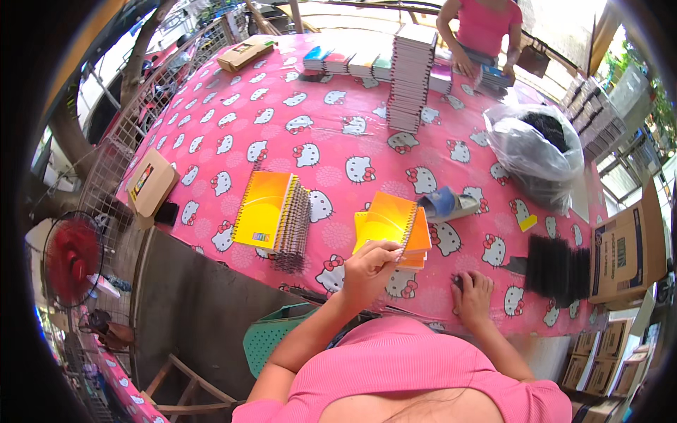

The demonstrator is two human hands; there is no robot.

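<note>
My left hand (374, 269) pinches the lower edge of a yellow-orange spiral notebook (390, 217), its coil along the right side. The notebook sits over a small pile of yellow and orange covers and pages (417, 257). Near the table's front edge, my right hand (474, 299) rests on the cloth with fingers curled around a small dark thing that I cannot make out. To the left stands a stack of yellow spiral notebooks (264, 211) with dark coils. Just beyond the held notebook lies a blue and grey object (451, 203), perhaps a roll or tool.
A pink patterned cloth (282, 151) covers the table. A tall notebook stack (410, 81) stands far off, near a person in pink (486, 32). On the right are a clear bag of black coils (532, 151), a bundle of black coils (557, 271) and a cardboard box (627, 247).
</note>
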